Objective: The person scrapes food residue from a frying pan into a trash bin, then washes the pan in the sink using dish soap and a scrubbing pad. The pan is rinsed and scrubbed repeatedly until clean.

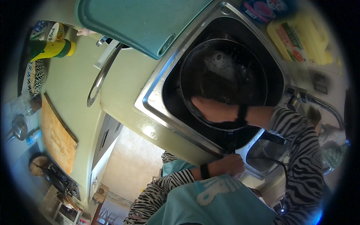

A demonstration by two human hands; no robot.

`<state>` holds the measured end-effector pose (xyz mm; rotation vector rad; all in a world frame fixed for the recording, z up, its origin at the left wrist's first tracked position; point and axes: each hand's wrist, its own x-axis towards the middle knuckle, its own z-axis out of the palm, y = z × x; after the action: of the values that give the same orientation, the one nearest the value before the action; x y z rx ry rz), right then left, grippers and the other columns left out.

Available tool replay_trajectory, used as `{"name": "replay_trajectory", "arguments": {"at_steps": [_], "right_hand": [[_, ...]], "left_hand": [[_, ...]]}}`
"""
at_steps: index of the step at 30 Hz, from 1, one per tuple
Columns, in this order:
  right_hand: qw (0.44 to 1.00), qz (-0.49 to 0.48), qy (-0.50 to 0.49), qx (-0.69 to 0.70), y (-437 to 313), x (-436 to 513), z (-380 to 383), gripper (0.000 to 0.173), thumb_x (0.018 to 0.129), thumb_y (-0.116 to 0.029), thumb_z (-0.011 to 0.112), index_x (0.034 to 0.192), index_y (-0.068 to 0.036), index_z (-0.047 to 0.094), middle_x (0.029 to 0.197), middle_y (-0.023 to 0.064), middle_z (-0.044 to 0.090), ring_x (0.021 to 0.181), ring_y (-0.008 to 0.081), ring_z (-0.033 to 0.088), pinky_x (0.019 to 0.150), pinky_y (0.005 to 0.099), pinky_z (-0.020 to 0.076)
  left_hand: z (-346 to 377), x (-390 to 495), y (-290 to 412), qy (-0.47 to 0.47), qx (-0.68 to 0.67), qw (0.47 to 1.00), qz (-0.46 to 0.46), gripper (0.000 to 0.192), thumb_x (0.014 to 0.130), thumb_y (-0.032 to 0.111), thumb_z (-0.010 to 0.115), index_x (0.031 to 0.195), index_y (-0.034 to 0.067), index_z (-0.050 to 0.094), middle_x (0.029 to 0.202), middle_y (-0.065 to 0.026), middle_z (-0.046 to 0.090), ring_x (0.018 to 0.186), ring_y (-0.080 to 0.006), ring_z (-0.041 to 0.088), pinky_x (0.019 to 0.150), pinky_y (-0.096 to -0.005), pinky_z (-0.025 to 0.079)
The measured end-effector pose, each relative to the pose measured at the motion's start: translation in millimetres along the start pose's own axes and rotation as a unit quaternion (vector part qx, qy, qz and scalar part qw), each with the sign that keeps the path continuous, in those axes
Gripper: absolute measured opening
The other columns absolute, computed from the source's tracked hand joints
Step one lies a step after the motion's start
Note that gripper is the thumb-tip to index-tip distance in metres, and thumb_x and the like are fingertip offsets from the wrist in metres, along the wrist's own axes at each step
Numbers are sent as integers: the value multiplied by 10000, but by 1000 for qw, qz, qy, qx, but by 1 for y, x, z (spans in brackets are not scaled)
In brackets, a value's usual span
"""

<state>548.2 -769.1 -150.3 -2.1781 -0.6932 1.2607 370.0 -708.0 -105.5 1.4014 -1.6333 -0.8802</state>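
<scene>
A dark frying pan (206,84) sits in the stainless steel sink (154,97), with a patch of suds (222,66) on its wet inner surface. Its black handle (230,143) points towards me over the sink's front edge. My left hand (232,165) is closed around the handle's end. Reaching into the pan from the right, my right hand (212,109) presses low against the inside near the rim. It is blurred and its fingertips are turned away, so I cannot see whether anything is under them.
A chrome faucet (301,97) and a yellow jug (298,39) stand beyond the sink. A smaller basin (267,153) adjoins it. Left of the sink are a green tray (121,25), a metal-handled utensil (102,76), a yellow-green bottle (54,49) and a wooden cutting board (57,135).
</scene>
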Motion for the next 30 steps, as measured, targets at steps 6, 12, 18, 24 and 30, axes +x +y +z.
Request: {"name": "replay_trajectory", "arguments": {"at_steps": [6,12,18,24,30], "right_hand": [[974,-57,214,-49,39,20,21,250,905,-5,463,1154,-9,444,1072,223,552,930,289,600,751,360,523],[838,243,445,-202,103,64,-53,161,906,-79,499,1050,-47,434,1063,208,552,812,348,652,650,408,562],[800,359,368,-309,148,-25,-74,178,889,-72,529,1046,-22,462,1011,204,583,761,326,668,607,385,567],[835,242,466,-163,113,37,-64,216,887,-76,538,1076,-26,444,1017,214,578,778,344,662,620,409,566],[796,210,544,-159,75,27,-79,335,826,-91,603,1139,-62,487,1092,162,542,953,339,587,770,443,505]], "left_hand": [[5,3,-4,2,-17,1000,20,335,877,310,565,643,92,667,652,-112,654,595,-242,646,600,-383,527],[8,1,-7,25,-3,999,34,357,880,315,565,613,96,653,602,-99,631,555,-235,632,564,-380,518],[4,-2,-5,47,16,998,45,353,875,300,576,590,105,647,577,-84,620,529,-216,622,535,-362,511],[5,-2,-6,56,12,998,40,364,877,305,577,582,102,645,580,-77,626,524,-199,618,546,-354,514],[3,-4,-2,47,16,999,19,359,867,297,585,580,90,639,590,-81,629,565,-188,632,573,-354,510]]}}
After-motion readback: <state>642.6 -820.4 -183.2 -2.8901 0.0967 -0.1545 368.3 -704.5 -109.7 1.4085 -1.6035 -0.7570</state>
